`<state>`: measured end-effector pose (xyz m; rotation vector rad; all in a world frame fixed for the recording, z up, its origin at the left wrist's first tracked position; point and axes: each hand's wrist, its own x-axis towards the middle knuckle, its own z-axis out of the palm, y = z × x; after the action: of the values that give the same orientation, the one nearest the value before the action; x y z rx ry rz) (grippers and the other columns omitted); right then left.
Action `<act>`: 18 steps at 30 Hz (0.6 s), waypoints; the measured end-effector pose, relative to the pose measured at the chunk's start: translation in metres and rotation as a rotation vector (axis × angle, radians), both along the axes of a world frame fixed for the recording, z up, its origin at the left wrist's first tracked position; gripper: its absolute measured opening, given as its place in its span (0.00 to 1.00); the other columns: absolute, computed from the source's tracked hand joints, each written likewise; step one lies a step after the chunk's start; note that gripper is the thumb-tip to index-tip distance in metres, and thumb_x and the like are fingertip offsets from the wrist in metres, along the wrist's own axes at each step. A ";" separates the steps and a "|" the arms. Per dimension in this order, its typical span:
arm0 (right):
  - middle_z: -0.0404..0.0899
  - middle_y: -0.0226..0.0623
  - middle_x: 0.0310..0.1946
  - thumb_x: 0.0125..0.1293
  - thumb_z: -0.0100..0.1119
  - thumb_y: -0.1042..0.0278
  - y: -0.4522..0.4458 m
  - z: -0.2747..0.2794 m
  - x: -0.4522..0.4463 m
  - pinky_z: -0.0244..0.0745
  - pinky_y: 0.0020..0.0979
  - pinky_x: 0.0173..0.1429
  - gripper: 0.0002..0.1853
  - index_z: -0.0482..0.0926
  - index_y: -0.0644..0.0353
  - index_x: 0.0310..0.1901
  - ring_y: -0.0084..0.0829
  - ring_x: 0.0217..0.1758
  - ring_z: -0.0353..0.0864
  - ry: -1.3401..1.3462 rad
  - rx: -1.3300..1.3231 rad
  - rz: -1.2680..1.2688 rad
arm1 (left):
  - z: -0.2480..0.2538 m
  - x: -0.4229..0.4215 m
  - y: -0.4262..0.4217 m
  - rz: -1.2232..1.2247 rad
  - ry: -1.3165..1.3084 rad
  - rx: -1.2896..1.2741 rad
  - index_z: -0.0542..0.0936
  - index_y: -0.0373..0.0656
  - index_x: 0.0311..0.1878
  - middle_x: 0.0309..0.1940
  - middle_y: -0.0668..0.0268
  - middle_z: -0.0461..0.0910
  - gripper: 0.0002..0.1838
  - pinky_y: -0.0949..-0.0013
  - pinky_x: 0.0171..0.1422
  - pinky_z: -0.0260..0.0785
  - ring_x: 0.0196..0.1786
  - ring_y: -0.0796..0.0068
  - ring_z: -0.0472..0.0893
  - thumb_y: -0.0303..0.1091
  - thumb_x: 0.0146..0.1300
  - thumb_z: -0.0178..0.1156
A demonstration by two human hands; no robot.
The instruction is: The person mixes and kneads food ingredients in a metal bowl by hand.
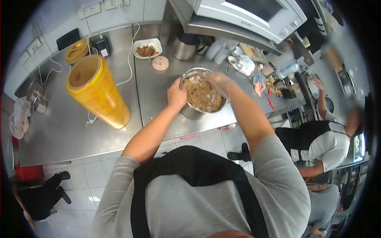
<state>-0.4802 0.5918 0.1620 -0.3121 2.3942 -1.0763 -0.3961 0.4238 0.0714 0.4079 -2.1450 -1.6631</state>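
Observation:
A round metal bowl (194, 113) stands near the front edge of the steel counter, filled with a brown, crumbly-looking mixture (203, 93). My left hand (177, 94) grips the bowl's left rim. Over the bowl's upper right side is my right hand (219, 84), in a clear plastic glove and blurred by motion; its fingers are smeared. Behind the bowl lies a round pink lid (160, 63), and beyond that a white dish (147, 48) holds reddish-brown food and a utensil.
A tall yellow roll (99, 93) stands on the counter (59, 131) at the left, near a white cable. Metal cups and a plastic bag sit farther left. A microwave (254, 18) is above the back right, over a jug and cluttered items. Other people stand at the right.

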 end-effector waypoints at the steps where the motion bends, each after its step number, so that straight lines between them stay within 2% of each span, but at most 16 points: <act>1: 0.81 0.39 0.47 0.70 0.52 0.52 -0.013 -0.009 -0.006 0.72 0.32 0.47 0.20 0.80 0.60 0.51 0.30 0.44 0.77 -0.175 -0.055 -0.029 | 0.006 0.008 0.000 -0.022 -0.012 -0.001 0.74 0.37 0.59 0.52 0.44 0.78 0.22 0.59 0.60 0.67 0.55 0.46 0.77 0.34 0.63 0.53; 2: 0.81 0.38 0.48 0.68 0.56 0.53 -0.022 -0.021 -0.016 0.72 0.32 0.48 0.19 0.80 0.58 0.51 0.31 0.45 0.78 -0.344 -0.112 -0.060 | 0.011 0.012 -0.002 -0.031 -0.011 0.003 0.75 0.37 0.58 0.50 0.45 0.79 0.21 0.59 0.60 0.68 0.54 0.47 0.78 0.34 0.63 0.53; 4: 0.81 0.39 0.49 0.62 0.61 0.54 -0.027 -0.037 -0.037 0.72 0.36 0.52 0.19 0.82 0.56 0.50 0.33 0.48 0.78 -0.239 -0.159 0.306 | 0.016 0.015 0.000 -0.022 0.033 0.014 0.75 0.37 0.58 0.49 0.46 0.80 0.20 0.61 0.59 0.69 0.53 0.51 0.79 0.34 0.64 0.52; 7: 0.81 0.38 0.49 0.57 0.64 0.56 -0.045 -0.049 -0.068 0.73 0.37 0.51 0.20 0.82 0.52 0.50 0.34 0.48 0.79 -0.022 0.137 0.547 | -0.006 0.007 0.010 0.054 0.108 0.101 0.75 0.38 0.58 0.52 0.52 0.79 0.18 0.62 0.61 0.67 0.55 0.58 0.79 0.33 0.67 0.52; 10: 0.82 0.37 0.48 0.51 0.67 0.59 -0.042 -0.030 -0.072 0.75 0.39 0.50 0.23 0.82 0.48 0.51 0.35 0.48 0.80 0.118 0.455 0.722 | -0.023 -0.005 0.016 0.126 0.134 0.184 0.76 0.35 0.57 0.49 0.56 0.81 0.16 0.66 0.59 0.68 0.51 0.65 0.79 0.28 0.68 0.51; 13: 0.83 0.36 0.48 0.45 0.71 0.61 -0.027 -0.013 -0.039 0.76 0.41 0.50 0.26 0.83 0.44 0.52 0.35 0.49 0.81 0.097 0.528 1.000 | -0.014 -0.003 0.019 0.134 0.167 0.250 0.76 0.34 0.55 0.46 0.60 0.81 0.14 0.68 0.57 0.68 0.48 0.70 0.78 0.25 0.69 0.49; 14: 0.83 0.35 0.47 0.43 0.72 0.62 -0.019 -0.001 -0.018 0.76 0.41 0.50 0.28 0.83 0.43 0.52 0.35 0.49 0.82 0.090 0.510 1.057 | -0.015 -0.003 0.019 0.121 0.176 0.284 0.76 0.34 0.55 0.46 0.61 0.81 0.14 0.68 0.56 0.68 0.47 0.71 0.78 0.24 0.69 0.49; 16: 0.83 0.39 0.47 0.45 0.69 0.66 0.005 0.058 0.055 0.77 0.42 0.49 0.26 0.82 0.46 0.52 0.39 0.48 0.82 0.406 0.735 1.026 | -0.019 -0.006 0.019 0.096 0.187 0.361 0.76 0.34 0.54 0.45 0.63 0.80 0.14 0.69 0.55 0.68 0.46 0.73 0.77 0.23 0.69 0.48; 17: 0.83 0.40 0.45 0.45 0.67 0.68 0.014 0.046 0.052 0.77 0.44 0.49 0.26 0.82 0.47 0.51 0.41 0.48 0.82 0.435 0.649 1.033 | -0.019 -0.006 0.020 0.086 0.189 0.467 0.76 0.34 0.55 0.45 0.64 0.80 0.14 0.69 0.55 0.68 0.46 0.75 0.77 0.23 0.69 0.48; 18: 0.83 0.41 0.44 0.44 0.66 0.69 0.023 0.024 0.041 0.76 0.45 0.50 0.26 0.82 0.48 0.51 0.43 0.49 0.81 0.463 0.563 1.042 | -0.014 -0.004 0.021 0.057 0.177 0.458 0.76 0.34 0.55 0.45 0.64 0.80 0.14 0.70 0.55 0.68 0.46 0.75 0.77 0.22 0.69 0.48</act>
<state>-0.4394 0.6144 0.1859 -1.4840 2.2215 0.1596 -0.4005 0.4443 0.0572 0.4260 -1.6050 -2.0687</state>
